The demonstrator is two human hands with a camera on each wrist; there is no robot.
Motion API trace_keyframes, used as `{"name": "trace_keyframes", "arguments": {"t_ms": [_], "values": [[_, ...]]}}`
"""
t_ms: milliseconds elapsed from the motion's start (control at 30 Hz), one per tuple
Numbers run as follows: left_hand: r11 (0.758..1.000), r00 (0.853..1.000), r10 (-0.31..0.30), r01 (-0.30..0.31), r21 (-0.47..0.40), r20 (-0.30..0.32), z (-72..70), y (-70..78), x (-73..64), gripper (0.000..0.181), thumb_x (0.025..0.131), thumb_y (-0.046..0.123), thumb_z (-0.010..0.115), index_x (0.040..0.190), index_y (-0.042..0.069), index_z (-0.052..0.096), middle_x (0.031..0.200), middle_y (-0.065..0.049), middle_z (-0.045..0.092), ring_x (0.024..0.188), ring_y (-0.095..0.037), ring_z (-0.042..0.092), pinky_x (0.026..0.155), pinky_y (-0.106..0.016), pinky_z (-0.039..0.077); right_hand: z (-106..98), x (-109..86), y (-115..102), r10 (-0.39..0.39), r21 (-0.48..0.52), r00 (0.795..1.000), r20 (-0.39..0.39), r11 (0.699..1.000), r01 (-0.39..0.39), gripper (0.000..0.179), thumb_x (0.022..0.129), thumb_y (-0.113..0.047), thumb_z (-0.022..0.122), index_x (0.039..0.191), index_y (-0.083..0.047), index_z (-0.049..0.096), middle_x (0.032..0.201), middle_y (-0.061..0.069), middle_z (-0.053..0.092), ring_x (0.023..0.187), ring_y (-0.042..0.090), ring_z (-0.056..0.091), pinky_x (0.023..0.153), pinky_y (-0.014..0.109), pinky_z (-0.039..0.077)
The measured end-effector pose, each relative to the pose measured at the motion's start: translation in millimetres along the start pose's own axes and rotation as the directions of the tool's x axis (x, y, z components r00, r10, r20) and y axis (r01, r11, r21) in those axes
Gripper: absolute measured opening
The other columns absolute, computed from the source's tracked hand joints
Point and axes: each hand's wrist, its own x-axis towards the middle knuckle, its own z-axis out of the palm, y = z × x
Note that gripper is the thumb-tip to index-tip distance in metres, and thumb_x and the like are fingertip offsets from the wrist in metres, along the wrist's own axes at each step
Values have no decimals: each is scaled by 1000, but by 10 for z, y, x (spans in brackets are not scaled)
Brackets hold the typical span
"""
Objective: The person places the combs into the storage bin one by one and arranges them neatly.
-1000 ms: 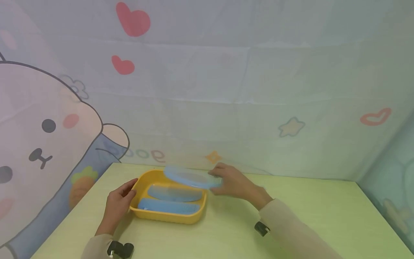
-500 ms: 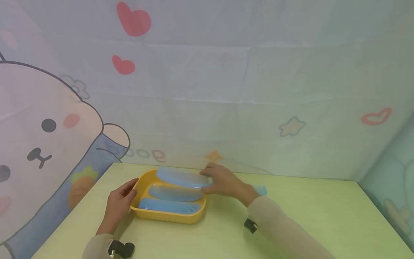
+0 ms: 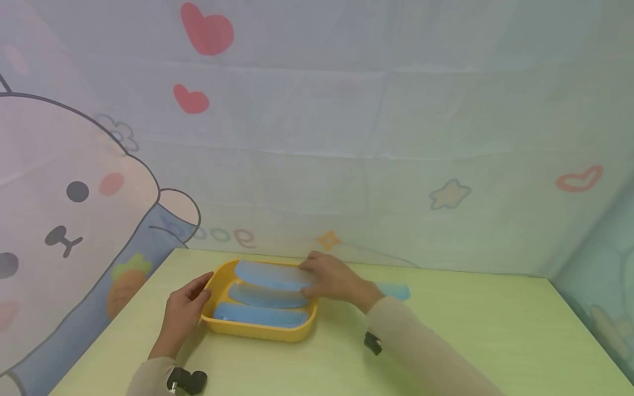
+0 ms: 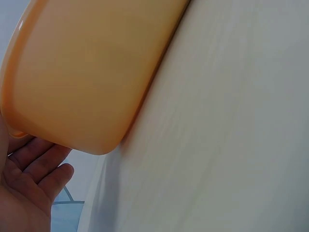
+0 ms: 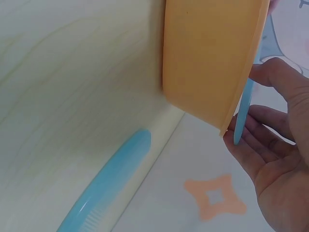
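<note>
My left hand (image 3: 184, 308) holds the left rim of a yellow plastic basket (image 3: 257, 331), its fingers against the outer wall in the left wrist view. My right hand (image 3: 334, 279) pinches the right end of a light-blue comb (image 3: 267, 274) between thumb and fingers. This comb lies across the far side of the basket; in the right wrist view its end (image 5: 244, 113) sticks out past the rim. Inside the basket rest two more blue combs, a curved one (image 3: 267, 296) in the middle and a straighter one (image 3: 260, 315) nearest me.
Another blue comb (image 3: 393, 291) lies on the pale table (image 3: 470, 330) behind my right wrist, partly hidden by it. A printed cloth (image 3: 307, 121) hangs along the table's back edge.
My right hand has moved left and the comb it holds has come down over the far side of the basket. The comb on the table has come into sight. The left hand stays put.
</note>
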Motion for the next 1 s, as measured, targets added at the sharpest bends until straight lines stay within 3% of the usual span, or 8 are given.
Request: {"name": "trace_keyframes", "arguments": {"t_ms": [167,500,667,800,1000], "values": [[1000,1000,-17,17,-1,-6,25,11,19,40,108,5,58,146,-4,61,142,-25,63,130,-37,60,86,-4,46,-7,113,29,-23,-9,999,34,1000,24,48,88,-19,83,127,6,73,114,13,68,101,28,65,93,39,55],[999,999,-35,35,-8,-21,92,35,66,41,108,5,58,148,-4,60,143,-25,62,129,-37,60,86,-4,46,14,319,63,7,-65,991,135,998,2,47,88,-20,84,127,4,73,111,12,68,97,24,63,89,35,56],[1000,999,-27,27,-2,-26,92,37,61,40,108,5,59,147,-4,60,142,-25,63,126,-33,63,85,-5,47,75,341,56,18,-80,988,155,997,-5,45,86,-19,84,124,4,74,107,8,67,93,20,59,86,33,54],[1000,1000,-19,19,-11,-24,90,40,58,40,108,5,58,147,-5,60,143,-25,63,128,-36,61,86,-5,47,117,357,54,29,-97,986,166,995,-13,46,85,-19,84,124,3,75,107,7,66,92,17,59,86,31,54],[1000,1000,-18,17,-10,-25,92,40,61,40,108,4,58,147,-5,60,143,-26,62,130,-41,59,86,-4,46,187,373,51,74,-99,979,192,994,-56,47,87,-19,83,129,1,74,117,8,68,104,20,65,95,31,55]]}}
